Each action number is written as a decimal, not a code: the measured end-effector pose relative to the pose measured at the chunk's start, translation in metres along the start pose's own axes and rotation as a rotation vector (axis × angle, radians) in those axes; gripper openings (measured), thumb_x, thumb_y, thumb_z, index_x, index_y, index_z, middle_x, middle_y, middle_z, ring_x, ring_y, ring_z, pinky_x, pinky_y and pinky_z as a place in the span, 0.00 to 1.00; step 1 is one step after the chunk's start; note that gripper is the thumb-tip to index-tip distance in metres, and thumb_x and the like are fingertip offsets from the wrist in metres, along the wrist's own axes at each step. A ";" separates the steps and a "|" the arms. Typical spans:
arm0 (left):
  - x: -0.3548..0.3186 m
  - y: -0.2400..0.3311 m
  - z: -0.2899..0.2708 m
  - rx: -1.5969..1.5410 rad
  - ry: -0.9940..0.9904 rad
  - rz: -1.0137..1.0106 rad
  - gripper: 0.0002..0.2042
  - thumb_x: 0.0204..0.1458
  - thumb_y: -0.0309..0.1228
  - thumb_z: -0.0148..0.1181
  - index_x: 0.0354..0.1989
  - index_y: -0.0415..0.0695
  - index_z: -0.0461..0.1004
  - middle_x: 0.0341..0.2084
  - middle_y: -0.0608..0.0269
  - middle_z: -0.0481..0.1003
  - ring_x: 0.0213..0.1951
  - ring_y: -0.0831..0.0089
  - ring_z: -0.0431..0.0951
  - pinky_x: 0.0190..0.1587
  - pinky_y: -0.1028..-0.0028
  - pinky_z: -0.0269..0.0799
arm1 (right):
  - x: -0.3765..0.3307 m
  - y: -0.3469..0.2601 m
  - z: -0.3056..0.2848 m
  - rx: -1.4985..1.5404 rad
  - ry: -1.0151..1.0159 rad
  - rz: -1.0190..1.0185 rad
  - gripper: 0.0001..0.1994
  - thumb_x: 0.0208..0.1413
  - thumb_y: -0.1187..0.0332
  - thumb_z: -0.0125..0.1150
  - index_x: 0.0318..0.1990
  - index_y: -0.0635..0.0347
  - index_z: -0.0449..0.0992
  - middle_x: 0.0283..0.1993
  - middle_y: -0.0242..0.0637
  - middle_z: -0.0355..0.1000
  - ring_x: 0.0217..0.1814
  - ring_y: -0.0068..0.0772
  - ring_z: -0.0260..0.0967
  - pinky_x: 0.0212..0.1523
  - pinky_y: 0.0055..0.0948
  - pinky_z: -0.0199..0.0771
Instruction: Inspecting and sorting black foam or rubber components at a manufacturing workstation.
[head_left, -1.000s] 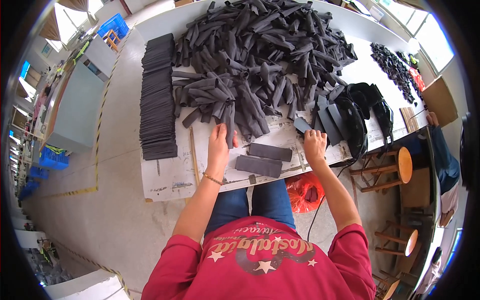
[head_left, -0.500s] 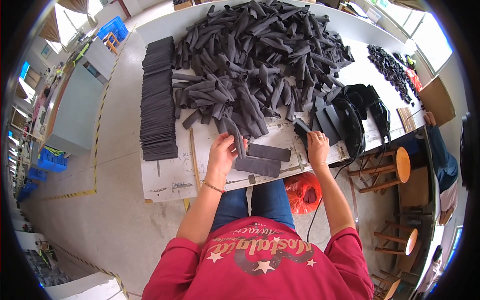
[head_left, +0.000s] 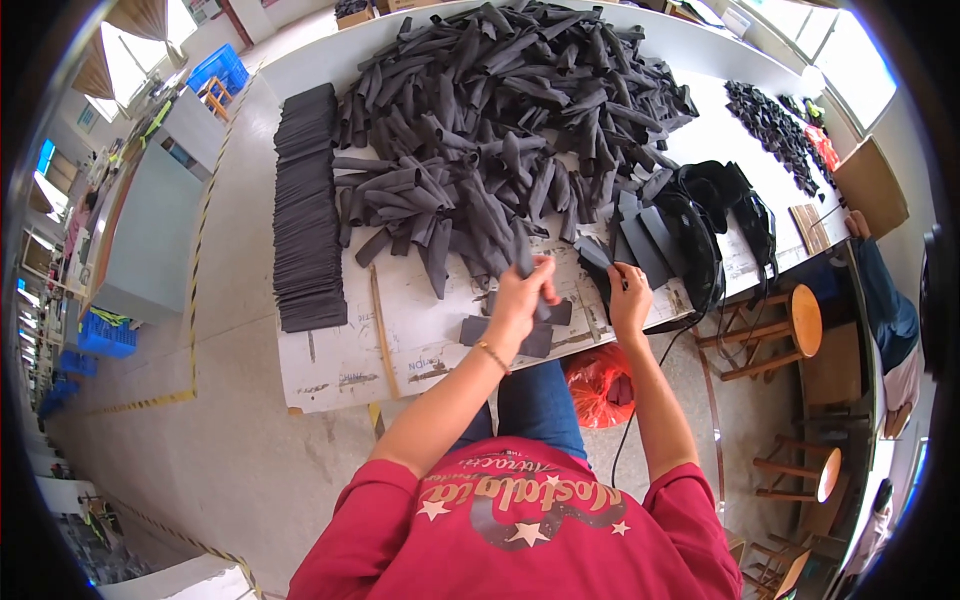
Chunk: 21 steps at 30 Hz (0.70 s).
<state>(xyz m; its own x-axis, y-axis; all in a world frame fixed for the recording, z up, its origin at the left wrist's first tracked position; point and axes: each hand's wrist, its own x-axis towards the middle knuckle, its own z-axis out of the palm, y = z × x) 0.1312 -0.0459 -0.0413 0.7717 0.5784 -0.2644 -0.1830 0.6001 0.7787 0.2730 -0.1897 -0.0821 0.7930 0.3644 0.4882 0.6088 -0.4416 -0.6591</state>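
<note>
My left hand is closed round a rolled dark grey fabric piece, which stands up from the fingers. Under and beside this hand, flat dark grey fabric rectangles lie on the white table. To its right, my right hand has its fingers drawn together in a pinch; what is in them is too small to make out. A flat dark strip lies right by those fingertips. Beyond both hands spreads a big heap of curled dark grey fabric pieces.
A long neat stack of dark fabric pieces runs along the table's left side. Black bag-like items and flat dark panels sit on the right. A wooden stick lies near the front edge. Below hangs a red plastic bag; wooden stools stand right.
My left hand has moved right and slightly forward with the fabric piece, now over the flat rectangles. The right hand stays by the dark strip, its fingers now more tightly pinched.
</note>
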 end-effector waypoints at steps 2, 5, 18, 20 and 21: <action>0.019 -0.020 0.026 0.058 -0.012 0.017 0.08 0.54 0.29 0.61 0.38 0.39 0.71 0.20 0.64 0.72 0.16 0.75 0.74 0.19 0.73 0.74 | -0.002 0.005 0.001 0.011 0.030 0.017 0.07 0.55 0.68 0.60 0.37 0.63 0.78 0.35 0.44 0.75 0.39 0.45 0.72 0.41 0.37 0.71; 0.041 -0.042 0.053 0.354 0.178 -0.005 0.16 0.51 0.34 0.65 0.39 0.38 0.66 0.22 0.56 0.74 0.13 0.70 0.75 0.16 0.71 0.72 | -0.005 0.006 0.003 0.034 0.043 0.098 0.07 0.56 0.69 0.60 0.37 0.64 0.78 0.35 0.44 0.75 0.39 0.45 0.73 0.40 0.38 0.70; 0.074 -0.082 0.052 0.774 0.339 0.177 0.27 0.42 0.34 0.70 0.46 0.35 0.63 0.29 0.45 0.77 0.35 0.48 0.79 0.39 0.59 0.72 | 0.010 0.005 -0.016 0.080 0.277 0.090 0.06 0.58 0.74 0.57 0.41 0.66 0.75 0.37 0.46 0.73 0.37 0.44 0.72 0.40 0.31 0.71; 0.067 -0.071 0.051 0.802 0.295 0.185 0.26 0.49 0.41 0.66 0.49 0.36 0.64 0.25 0.51 0.76 0.30 0.55 0.78 0.36 0.62 0.71 | 0.017 0.011 -0.026 0.208 0.381 0.134 0.07 0.59 0.75 0.56 0.43 0.67 0.74 0.36 0.40 0.73 0.36 0.35 0.72 0.40 0.28 0.70; 0.063 -0.064 0.051 0.693 0.213 0.143 0.25 0.53 0.45 0.61 0.49 0.38 0.65 0.24 0.53 0.75 0.28 0.58 0.76 0.34 0.63 0.71 | 0.019 0.014 -0.033 0.438 0.275 0.237 0.09 0.60 0.73 0.57 0.46 0.66 0.74 0.35 0.33 0.72 0.33 0.27 0.69 0.37 0.24 0.68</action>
<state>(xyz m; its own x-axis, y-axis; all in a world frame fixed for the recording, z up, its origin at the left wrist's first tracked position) 0.2226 -0.0755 -0.0793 0.6210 0.7620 -0.1834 0.2084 0.0650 0.9759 0.2972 -0.2163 -0.0637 0.9194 0.0436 0.3909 0.3932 -0.0828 -0.9157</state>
